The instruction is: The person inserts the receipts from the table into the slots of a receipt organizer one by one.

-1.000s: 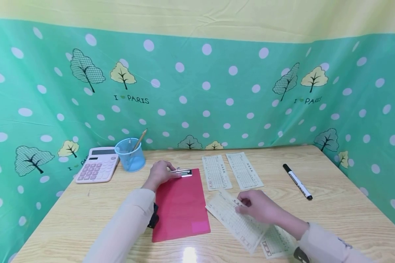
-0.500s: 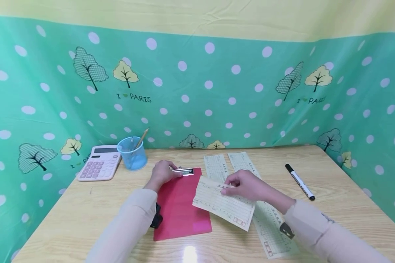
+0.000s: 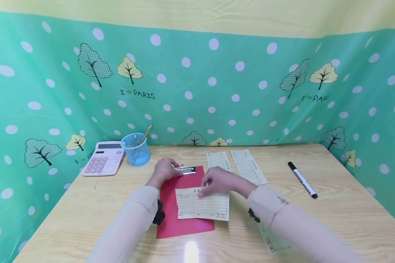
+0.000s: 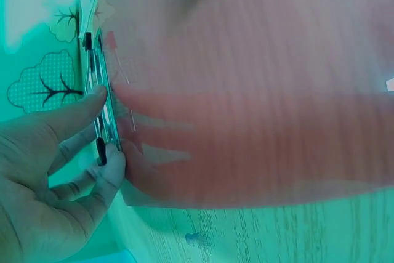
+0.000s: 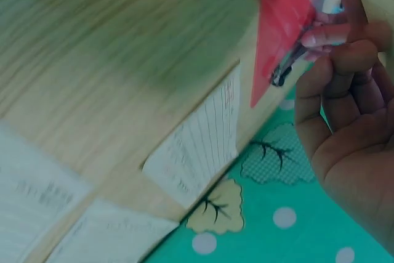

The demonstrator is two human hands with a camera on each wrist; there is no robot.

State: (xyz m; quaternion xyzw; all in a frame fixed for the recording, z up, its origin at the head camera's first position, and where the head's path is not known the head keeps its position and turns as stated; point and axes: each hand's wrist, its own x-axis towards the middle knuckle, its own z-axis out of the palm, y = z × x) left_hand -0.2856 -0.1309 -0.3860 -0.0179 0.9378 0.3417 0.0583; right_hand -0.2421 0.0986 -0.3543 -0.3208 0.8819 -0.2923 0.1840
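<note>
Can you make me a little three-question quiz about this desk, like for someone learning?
1. What does the right hand hold?
a) the calculator
b) a printed paper slip
c) the marker

2. True or false: a pencil leans inside the blue cup.

3. Fill in the gap: the left hand grips the metal ____ at the far end of the red clipboard.

Key:
1. b, the printed paper slip.
2. True; its tip sticks up above the rim.
3. clip
</note>
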